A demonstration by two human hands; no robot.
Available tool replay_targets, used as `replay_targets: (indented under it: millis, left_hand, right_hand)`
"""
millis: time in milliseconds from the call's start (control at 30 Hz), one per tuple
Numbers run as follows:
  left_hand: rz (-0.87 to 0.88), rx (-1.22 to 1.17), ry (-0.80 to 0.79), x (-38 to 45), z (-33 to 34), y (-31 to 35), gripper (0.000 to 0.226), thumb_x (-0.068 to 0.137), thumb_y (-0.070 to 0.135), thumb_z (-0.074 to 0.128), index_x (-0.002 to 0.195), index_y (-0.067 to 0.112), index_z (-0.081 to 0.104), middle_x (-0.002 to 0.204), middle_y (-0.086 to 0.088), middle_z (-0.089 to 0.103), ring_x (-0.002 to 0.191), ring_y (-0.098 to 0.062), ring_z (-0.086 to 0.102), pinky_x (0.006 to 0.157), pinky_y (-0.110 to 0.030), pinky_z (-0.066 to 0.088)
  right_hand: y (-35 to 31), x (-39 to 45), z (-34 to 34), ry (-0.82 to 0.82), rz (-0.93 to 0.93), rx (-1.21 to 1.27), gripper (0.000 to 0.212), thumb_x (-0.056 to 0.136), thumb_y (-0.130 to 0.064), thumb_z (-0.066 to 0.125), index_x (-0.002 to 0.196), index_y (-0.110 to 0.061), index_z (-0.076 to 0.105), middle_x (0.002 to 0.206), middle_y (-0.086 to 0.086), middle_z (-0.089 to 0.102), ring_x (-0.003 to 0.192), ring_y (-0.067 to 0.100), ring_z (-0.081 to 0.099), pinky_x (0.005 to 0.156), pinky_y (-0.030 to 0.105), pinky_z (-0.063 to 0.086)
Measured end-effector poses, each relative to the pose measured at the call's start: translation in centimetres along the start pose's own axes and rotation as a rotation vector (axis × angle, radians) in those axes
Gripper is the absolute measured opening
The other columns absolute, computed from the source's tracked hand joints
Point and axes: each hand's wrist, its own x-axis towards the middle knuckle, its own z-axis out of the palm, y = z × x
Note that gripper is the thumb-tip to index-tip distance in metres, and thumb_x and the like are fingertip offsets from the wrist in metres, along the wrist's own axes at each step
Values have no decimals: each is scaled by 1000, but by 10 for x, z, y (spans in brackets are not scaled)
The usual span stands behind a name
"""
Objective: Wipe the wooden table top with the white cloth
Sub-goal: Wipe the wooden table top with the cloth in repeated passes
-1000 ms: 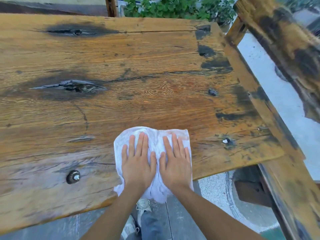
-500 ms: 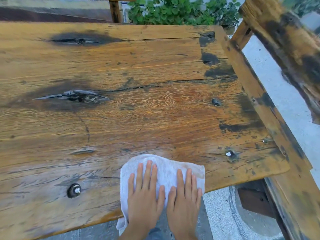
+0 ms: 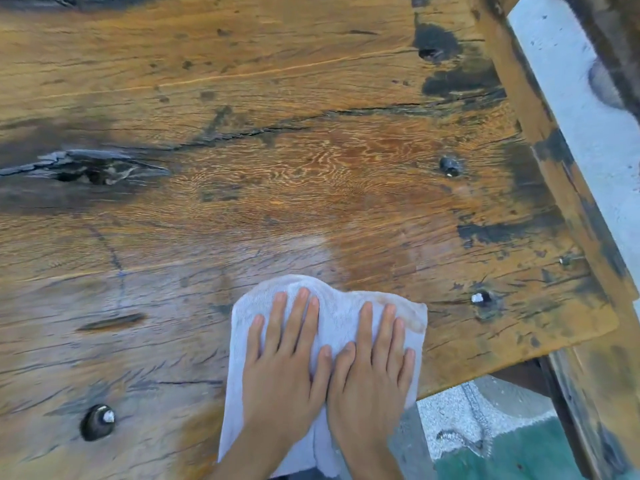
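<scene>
A white cloth (image 3: 334, 315) lies flat on the worn wooden table top (image 3: 277, 168) at its near edge, its lower part hanging over that edge. My left hand (image 3: 282, 362) and my right hand (image 3: 372, 365) press down on the cloth side by side, palms flat, fingers spread and pointing away from me. The thumbs touch in the middle. A paler damp-looking streak shows on the wood just beyond the cloth.
Dark bolt heads (image 3: 98, 421) (image 3: 479, 298) (image 3: 449, 166) sit in the top. A split dark knot (image 3: 86, 168) lies at the left. A wooden frame beam (image 3: 561, 188) runs along the right edge. Speckled ground (image 3: 457, 420) and a green patch (image 3: 512, 455) show below.
Both hands drew the cloth back toward the near edge, then stayed pressed there. The view has dropped closer to the table, so the plants at the far side are out of sight.
</scene>
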Motion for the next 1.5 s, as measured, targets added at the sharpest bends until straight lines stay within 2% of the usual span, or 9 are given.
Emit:
replay_targets:
  millis: [167,367,500,667,767,900,1067,1333,1500]
  left_hand:
    - [5,9,4,21,-4,1,64,104,43,25,163,19,18,171,4,14,158,-24,11,126,-48,11]
    - [-1,-5,4,54,-7,1,61,105,39,25,163,19,17,171,3,13,159,-24,9,127,-49,12]
    - [-23,4,17,80,-10,2,59,107,37,21,163,19,16,171,3,13,159,-24,9,127,-49,12]
    - [-77,-13,40,125,-12,3,58,107,38,19,163,20,17,171,5,15,159,-23,9,126,-49,15]
    - [-124,-17,61,164,-17,3,58,107,38,20,163,20,19,171,4,16,159,-23,10,126,-50,15]
    - [-139,-19,91,214,-23,3,59,106,37,20,163,19,19,171,4,16,159,-24,10,125,-51,15]
    - [-134,-19,116,261,-29,1,61,104,36,21,162,18,20,171,3,16,159,-25,9,125,-52,15]
    - [-175,-35,147,312,-35,2,61,104,35,20,163,21,19,171,6,13,159,-23,6,125,-51,13]
    - [-197,-33,201,366,-40,-2,61,104,36,18,163,21,17,171,7,12,159,-22,4,126,-50,8]
  right_hand:
    - [-7,21,1,-37,-7,-26,63,100,-39,29,161,-23,28,170,5,22,156,25,24,122,53,22]
    - [-17,52,7,-90,17,-73,74,97,-40,54,163,-23,23,172,3,12,159,23,12,125,52,16]
    - [-29,81,8,-80,32,-88,79,96,-32,66,163,-23,24,172,3,12,159,23,12,126,52,16]
    - [-45,125,14,-63,42,-91,82,94,-32,70,162,-23,26,172,4,14,159,23,13,126,51,16]
    - [-58,166,17,-63,46,-90,78,98,-33,64,163,-25,22,172,3,11,159,22,10,127,50,12]
    - [-71,215,22,-58,42,-54,63,104,-32,38,164,-28,17,173,2,7,159,20,5,127,50,9]
    - [-82,256,28,-54,48,-61,74,103,-40,52,164,-29,13,173,0,1,160,19,0,127,50,8]
    - [-102,314,30,-68,57,-28,65,101,-38,18,164,-35,5,173,-3,-5,159,17,-6,128,48,2]
    - [-118,369,36,-69,28,6,65,101,-39,20,163,-36,0,173,-3,-7,159,17,-7,127,48,-1]
